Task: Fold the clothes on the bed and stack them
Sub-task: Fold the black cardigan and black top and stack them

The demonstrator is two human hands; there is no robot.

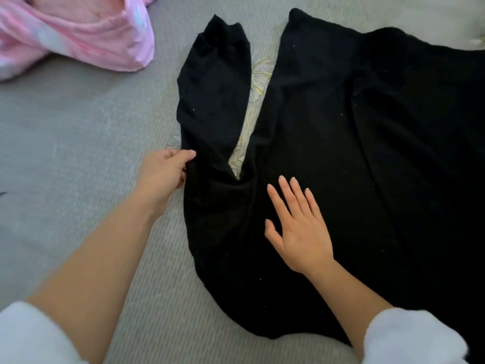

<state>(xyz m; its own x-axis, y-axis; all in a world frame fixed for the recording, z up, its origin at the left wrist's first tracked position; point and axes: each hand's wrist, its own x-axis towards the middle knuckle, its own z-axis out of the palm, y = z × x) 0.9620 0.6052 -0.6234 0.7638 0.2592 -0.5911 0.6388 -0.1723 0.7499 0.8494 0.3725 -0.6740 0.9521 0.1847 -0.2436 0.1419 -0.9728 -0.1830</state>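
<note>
Now, from the head view, a black garment (328, 158) lies spread across the bed (78, 158). The left hand (164, 172) pinches its sleeve (212, 95) edge; the right hand (299, 232) lies flat, fingers straight, on the fabric. A pink garment (73, 35) sits bunched at the bed's far left corner.

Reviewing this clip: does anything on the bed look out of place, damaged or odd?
Nothing damaged or spilled. The black sweater lies spread out, one sleeve bunched where the left hand pinches it; the right hand rests flat on its body. A pink garment sits crumpled at the far left, not yet folded.
</note>
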